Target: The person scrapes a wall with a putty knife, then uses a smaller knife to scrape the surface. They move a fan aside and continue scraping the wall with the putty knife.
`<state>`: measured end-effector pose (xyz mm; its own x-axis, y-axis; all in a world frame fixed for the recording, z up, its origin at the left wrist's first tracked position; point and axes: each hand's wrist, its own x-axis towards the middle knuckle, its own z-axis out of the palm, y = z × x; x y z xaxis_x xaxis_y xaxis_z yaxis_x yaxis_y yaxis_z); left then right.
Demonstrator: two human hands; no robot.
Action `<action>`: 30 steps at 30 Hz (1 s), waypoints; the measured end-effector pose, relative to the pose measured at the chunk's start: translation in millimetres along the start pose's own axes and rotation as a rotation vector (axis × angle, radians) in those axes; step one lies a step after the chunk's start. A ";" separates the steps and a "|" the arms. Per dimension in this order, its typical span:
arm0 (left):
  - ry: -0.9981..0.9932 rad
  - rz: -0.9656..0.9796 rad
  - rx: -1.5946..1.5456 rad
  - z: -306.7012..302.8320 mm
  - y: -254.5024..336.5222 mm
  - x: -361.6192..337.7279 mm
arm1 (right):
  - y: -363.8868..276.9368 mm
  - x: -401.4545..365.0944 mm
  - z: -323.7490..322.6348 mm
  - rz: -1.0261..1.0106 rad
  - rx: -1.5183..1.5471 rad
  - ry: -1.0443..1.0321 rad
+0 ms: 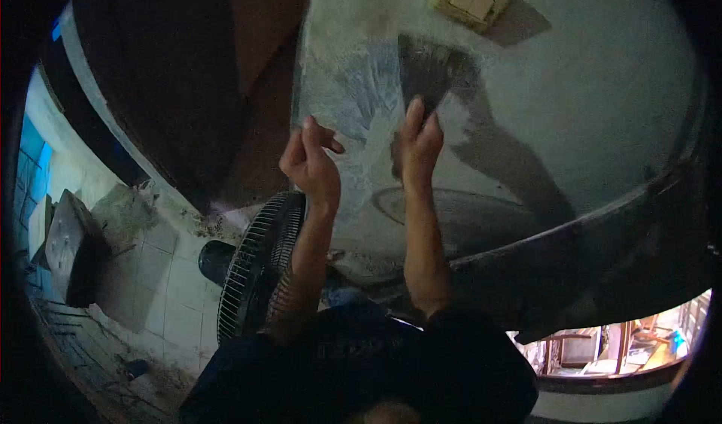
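My right hand (420, 142) is closed around a dark, flat scraper (415, 71), its wide end up against a pale grey wall (602, 86). Shadow merges with the blade, so its exact outline is hard to make out. To its left, my left hand (312, 165) is raised near the wall's edge with fingers loosely bent and apart, and nothing visible in them. Whitish streaks and smears (368, 86) mark the wall between and above both hands.
A yellowed light switch (472, 3) sits high on the wall. Beside my left forearm stands a black fan (259, 266). A dark cushioned seat (74, 247) rests on the tiled floor (154, 274) at left. Dark fabric (571, 274) hangs at right, above a bright opening (602, 349).
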<state>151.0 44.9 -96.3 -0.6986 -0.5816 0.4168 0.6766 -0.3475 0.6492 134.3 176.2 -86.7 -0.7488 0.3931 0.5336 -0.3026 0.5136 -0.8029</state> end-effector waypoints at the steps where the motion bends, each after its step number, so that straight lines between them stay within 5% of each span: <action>1: -0.006 -0.014 0.000 1.4 -3.7 -2.0 | -13.9 11.7 -3.1 -0.016 -0.016 -0.025; 6: -0.058 0.062 0.003 -1.2 -6.5 3.7 | 26.9 -25.8 16.7 -0.135 0.000 0.119; 7: -0.036 0.118 -0.005 -3.9 -8.9 5.9 | 29.7 -31.2 14.5 0.011 0.004 0.028; 10: 0.051 0.020 0.032 -11.2 -16.3 12.7 | 0.7 -2.9 -2.9 -0.122 -0.147 -0.029; 12: 0.052 0.011 0.019 -8.8 -15.9 13.5 | -10.9 -1.0 -6.0 0.008 -0.169 -0.122; 15: 0.021 0.024 -0.002 -3.8 -13.8 10.2 | 2.4 -8.0 3.8 -0.126 -0.075 0.046; 18: -0.005 0.017 0.025 -7.0 -17.4 10.2 | -7.4 -14.7 0.7 -0.031 -0.116 0.059; 20: 0.013 0.014 0.023 -3.4 -19.1 9.1 | -32.9 10.0 -13.7 0.140 0.010 -0.121; 21: -0.009 0.006 0.038 -3.7 -16.7 6.8 | -13.4 12.4 -12.1 -0.113 -0.121 -0.069; 24: -0.047 0.031 0.007 2.2 -16.6 7.4 | 9.2 -22.9 9.7 -0.017 0.013 0.096; 30: -0.028 0.006 -0.022 2.1 -21.7 3.9 | -1.2 -10.7 -10.2 -0.107 -0.173 -0.033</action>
<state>133.2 51.8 -107.5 -0.7006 -0.5630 0.4384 0.6855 -0.3607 0.6324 148.7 179.1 -88.7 -0.7379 0.3056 0.6017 -0.2775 0.6753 -0.6833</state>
